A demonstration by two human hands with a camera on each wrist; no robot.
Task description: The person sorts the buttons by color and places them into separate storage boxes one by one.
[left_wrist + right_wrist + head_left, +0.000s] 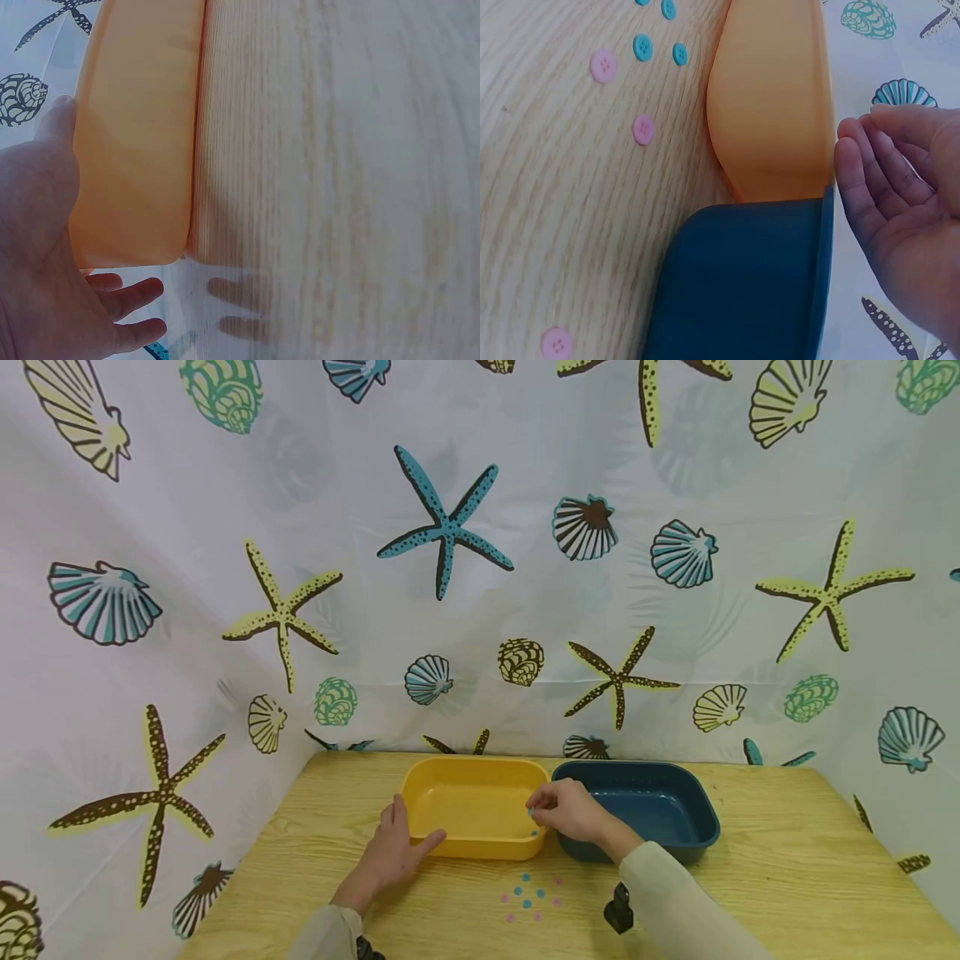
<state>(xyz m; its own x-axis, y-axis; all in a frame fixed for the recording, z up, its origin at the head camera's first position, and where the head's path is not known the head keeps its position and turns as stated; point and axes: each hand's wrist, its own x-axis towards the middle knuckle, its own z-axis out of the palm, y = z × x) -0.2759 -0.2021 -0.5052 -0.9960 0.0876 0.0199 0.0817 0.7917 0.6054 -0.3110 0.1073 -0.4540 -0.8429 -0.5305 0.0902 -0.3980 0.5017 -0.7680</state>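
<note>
In the head view my left hand (392,850) rests against the front left corner of a yellow tub (472,849), its thumb along the front rim. The left wrist view shows that thumb at the rim and the other fingers extended past the tub's end. Over the right end of the yellow tub, my right hand (570,808) pinches a small blue button (530,811) between thumb and fingertips; in the right wrist view the button is hidden behind the fingers. Another blue button (534,833) shows just below, inside the yellow tub near its right wall.
A dark blue tub (701,835) stands right beside the yellow one, partly covered by my right forearm. On the wooden table (442,918) in front lie several loose blue buttons (527,904) and pink buttons (603,66). A shell-patterned cloth (525,610) hangs behind.
</note>
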